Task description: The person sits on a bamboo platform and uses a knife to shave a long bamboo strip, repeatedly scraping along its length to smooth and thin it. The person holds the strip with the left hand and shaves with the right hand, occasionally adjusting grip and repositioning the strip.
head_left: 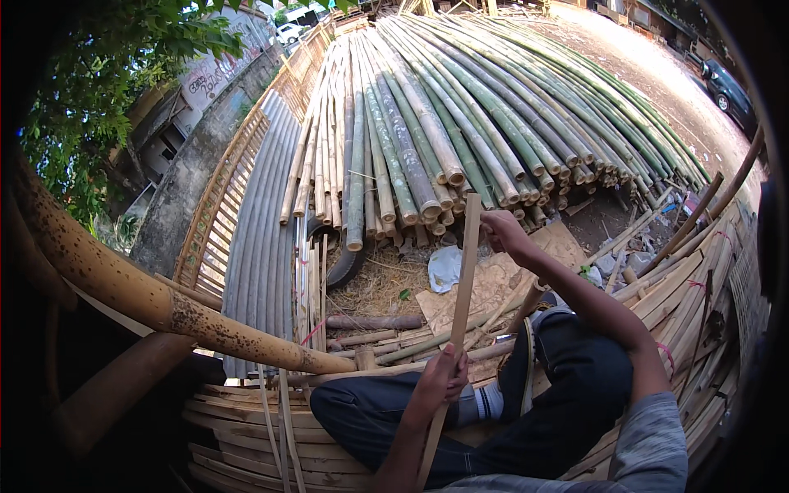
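A long, flat, pale bamboo strip [465,279] stands slanting upward in front of me, its lower end running down past my lap. My left hand [444,380] is closed around its lower part, above my left leg. Up near the strip's top end, my right hand [503,233] has its fingers curled against the right edge and appears to pinch it. My right arm is raised and bent at the elbow. I sit with legs folded in dark trousers [567,386], and a striped sock [490,401] shows beside the left hand.
Split bamboo slats [246,440] lie under and left of me, more bundled [699,312] at right. A thick bamboo pole [197,320] crosses the left side. Ahead lie stacked bamboo poles [427,123], a corrugated sheet [259,246], a tyre [345,267] and a white plastic bag [445,268].
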`<action>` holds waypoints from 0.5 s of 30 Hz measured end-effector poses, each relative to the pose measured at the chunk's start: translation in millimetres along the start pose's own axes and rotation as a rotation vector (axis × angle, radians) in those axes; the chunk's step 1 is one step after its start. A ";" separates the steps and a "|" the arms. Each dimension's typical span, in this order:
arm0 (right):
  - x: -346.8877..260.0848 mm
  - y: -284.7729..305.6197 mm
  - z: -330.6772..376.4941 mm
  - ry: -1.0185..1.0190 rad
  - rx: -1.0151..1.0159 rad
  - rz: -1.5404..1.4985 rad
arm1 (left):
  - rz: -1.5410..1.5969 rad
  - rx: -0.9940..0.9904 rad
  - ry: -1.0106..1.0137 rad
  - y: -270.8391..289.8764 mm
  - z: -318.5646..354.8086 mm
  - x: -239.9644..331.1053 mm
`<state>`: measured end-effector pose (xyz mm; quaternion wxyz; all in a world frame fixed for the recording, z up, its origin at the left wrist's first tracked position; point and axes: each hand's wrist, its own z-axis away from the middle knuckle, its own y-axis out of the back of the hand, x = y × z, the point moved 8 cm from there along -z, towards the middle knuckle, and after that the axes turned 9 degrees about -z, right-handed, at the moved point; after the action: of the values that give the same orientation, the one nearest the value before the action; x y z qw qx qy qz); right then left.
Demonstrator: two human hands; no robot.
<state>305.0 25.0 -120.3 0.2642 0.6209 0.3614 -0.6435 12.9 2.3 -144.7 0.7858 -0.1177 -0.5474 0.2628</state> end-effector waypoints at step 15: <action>-54.2 -128.7 70.2 0.584 -0.374 1.116 | -0.147 0.472 -0.187 45.2 19.0 21.7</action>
<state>165.6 40.5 -51.2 0.5529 0.8078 0.1479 -0.1412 -11.8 49.8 -141.7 0.7546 0.1338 -0.5481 0.3350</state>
